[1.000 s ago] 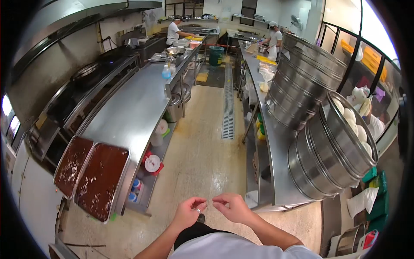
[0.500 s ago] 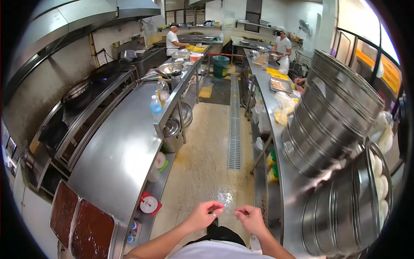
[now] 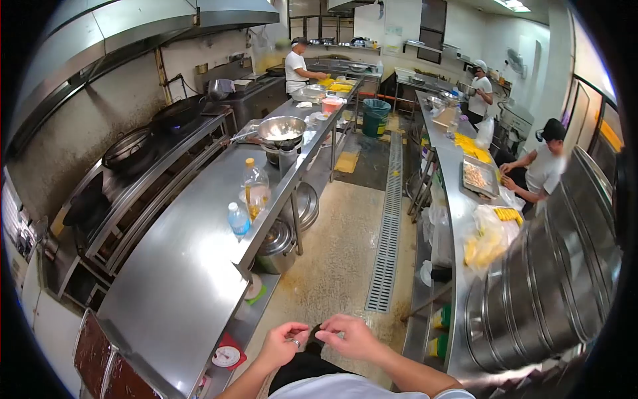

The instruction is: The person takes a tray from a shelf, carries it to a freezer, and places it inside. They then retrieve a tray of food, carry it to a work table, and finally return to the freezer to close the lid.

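Both hands, left hand (image 3: 282, 344) and right hand (image 3: 352, 337), have fingers pinched together, touching; what they hold cannot be told; steel steamers (image 3: 545, 292) stacked right of them, contents hidden.

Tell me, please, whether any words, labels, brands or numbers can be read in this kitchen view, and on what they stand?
No text can be read in this view.
Blue-capped bottle: label too small to read.
Oil bottle: label blurred.
Kitchen scale: dial figures too small to read.
Paper on the far wall: too distant to read.
The left hand and right hand carry no writing.
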Demonstrator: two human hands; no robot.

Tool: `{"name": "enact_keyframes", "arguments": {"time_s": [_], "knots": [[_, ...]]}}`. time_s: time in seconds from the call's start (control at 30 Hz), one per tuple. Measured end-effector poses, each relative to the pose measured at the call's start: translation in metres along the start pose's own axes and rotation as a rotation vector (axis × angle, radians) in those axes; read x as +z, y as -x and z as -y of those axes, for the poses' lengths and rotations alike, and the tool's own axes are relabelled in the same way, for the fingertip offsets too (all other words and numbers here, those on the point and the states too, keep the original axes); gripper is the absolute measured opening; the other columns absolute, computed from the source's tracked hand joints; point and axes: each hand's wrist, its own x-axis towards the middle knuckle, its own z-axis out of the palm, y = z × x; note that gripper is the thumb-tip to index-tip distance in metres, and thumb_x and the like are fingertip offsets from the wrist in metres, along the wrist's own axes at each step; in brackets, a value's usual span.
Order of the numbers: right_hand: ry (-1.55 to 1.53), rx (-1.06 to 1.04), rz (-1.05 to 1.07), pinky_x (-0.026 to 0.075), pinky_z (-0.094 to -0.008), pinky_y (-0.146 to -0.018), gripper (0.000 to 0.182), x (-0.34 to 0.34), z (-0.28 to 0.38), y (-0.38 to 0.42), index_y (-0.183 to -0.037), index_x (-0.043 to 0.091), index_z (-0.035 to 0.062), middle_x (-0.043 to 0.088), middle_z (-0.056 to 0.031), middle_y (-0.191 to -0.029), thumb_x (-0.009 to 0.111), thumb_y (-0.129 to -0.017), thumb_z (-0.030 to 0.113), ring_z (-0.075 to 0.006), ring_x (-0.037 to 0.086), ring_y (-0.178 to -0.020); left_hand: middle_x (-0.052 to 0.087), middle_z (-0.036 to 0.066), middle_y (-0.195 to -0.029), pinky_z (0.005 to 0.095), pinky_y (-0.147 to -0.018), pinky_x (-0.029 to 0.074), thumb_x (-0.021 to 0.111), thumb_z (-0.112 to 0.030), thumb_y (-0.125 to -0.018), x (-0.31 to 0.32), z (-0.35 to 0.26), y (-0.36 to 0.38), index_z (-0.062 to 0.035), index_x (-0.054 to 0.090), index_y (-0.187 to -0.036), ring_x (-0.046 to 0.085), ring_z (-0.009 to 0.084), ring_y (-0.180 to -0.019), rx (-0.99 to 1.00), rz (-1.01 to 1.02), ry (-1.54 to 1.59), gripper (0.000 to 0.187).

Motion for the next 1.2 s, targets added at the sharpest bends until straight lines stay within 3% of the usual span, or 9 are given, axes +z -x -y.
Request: {"name": "enact_keyframes", "arguments": {"time_s": [0.03,0.23,0.33,0.47,0.63,0.73,0.97,1.13,1.2], "knots": [[-0.012,0.033,0.033,0.056,-0.0375,-0.074,0.023,-0.006,-0.008,-0.021,-0.098,0.073,-0.0006,0.071,-0.0139,-0.102,0.072,-0.093,0.022,-0.0301,0.071,-0.088,0.075,0.006,-0.098,0.0289,-0.083,0.055,0.073,-0.011,-0.095,-0.002,0.002,-0.024,-0.0007,0.072,-0.112,0.069,0.0127,-0.092,0.022,-0.007,0.018,0.020],[-0.058,0.164,-0.072,0.056,-0.0386,-0.075,0.023,-0.064,-0.058,-0.155,-0.105,0.073,-0.0006,0.071,-0.0169,-0.099,0.070,-0.093,0.019,-0.0326,0.070,-0.086,0.074,0.007,-0.098,0.0291,-0.082,0.055,0.070,-0.006,-0.095,-0.002,-0.007,-0.197,-0.0001,0.072,-0.112,0.068,0.0128,-0.089,0.061,0.032,0.066,0.018],[0.074,0.158,-0.089,0.057,-0.0387,-0.075,0.024,-0.114,-0.086,-0.211,-0.109,0.073,-0.0006,0.071,-0.0177,-0.099,0.070,-0.093,0.016,-0.0311,0.070,-0.085,0.075,0.008,-0.098,0.0295,-0.083,0.055,0.070,-0.007,-0.095,0.009,-0.026,-0.286,-0.0001,0.071,-0.112,0.068,0.0133,-0.090,0.093,0.102,0.145,0.018],[0.003,0.244,-0.222,0.056,-0.0366,-0.075,0.022,-0.175,-0.137,-0.264,-0.108,0.074,-0.0006,0.071,-0.0166,-0.096,0.071,-0.091,0.013,-0.0284,0.071,-0.084,0.075,0.006,-0.100,0.0296,-0.084,0.054,0.070,-0.011,-0.096,0.025,-0.078,-0.395,-0.0009,0.071,-0.113,0.068,0.0129,-0.091,0.166,0.198,0.041,0.020],[-0.134,0.446,-0.370,0.057,-0.0318,-0.077,0.018,-0.248,-0.241,-0.321,-0.104,0.075,-0.0014,0.073,-0.0122,-0.093,0.074,-0.090,0.009,-0.0176,0.071,-0.083,0.074,0.004,-0.100,0.0295,-0.085,0.053,0.071,-0.014,-0.097,0.064,-0.111,-0.533,-0.0017,0.071,-0.114,0.066,0.0112,-0.094,0.131,0.281,0.035,0.021],[-0.134,0.477,-0.386,0.057,-0.0314,-0.077,0.018,-0.300,-0.309,-0.369,-0.103,0.075,-0.0026,0.074,-0.0125,-0.092,0.074,-0.090,0.009,-0.0180,0.071,-0.082,0.075,0.005,-0.100,0.0293,-0.084,0.053,0.070,-0.015,-0.098,0.086,-0.121,-0.623,-0.0023,0.071,-0.113,0.067,0.0114,-0.092,0.162,0.262,-0.015,0.020],[-0.137,0.396,-0.238,0.054,-0.0297,-0.072,0.018,-0.419,-0.366,-0.540,-0.101,0.074,-0.0048,0.073,-0.0108,-0.086,0.072,-0.091,0.010,-0.0140,0.067,-0.078,0.075,0.007,-0.099,0.0299,-0.083,0.053,0.071,-0.013,-0.096,0.092,-0.185,-0.777,-0.0022,0.072,-0.112,0.067,0.0123,-0.091,0.170,0.106,-0.062,0.019],[-0.086,0.127,-0.040,0.055,-0.0315,-0.070,0.016,-0.442,-0.388,-0.658,-0.103,0.075,0.0004,0.073,-0.0129,-0.092,0.072,-0.091,0.010,-0.0201,0.070,-0.076,0.076,0.008,-0.095,0.0307,-0.080,0.054,0.072,-0.011,-0.095,0.073,-0.189,-0.859,-0.0005,0.072,-0.111,0.068,0.0135,-0.088,0.205,-0.117,-0.043,0.019],[-0.132,0.118,0.011,0.054,-0.0319,-0.069,0.015,-0.441,-0.413,-0.702,-0.103,0.075,0.0014,0.073,-0.0125,-0.091,0.073,-0.091,0.010,-0.0204,0.069,-0.075,0.076,0.007,-0.097,0.0302,-0.083,0.054,0.071,-0.011,-0.096,0.067,-0.193,-0.896,-0.0001,0.072,-0.111,0.068,0.0135,-0.090,0.134,-0.158,-0.045,0.019]]}}
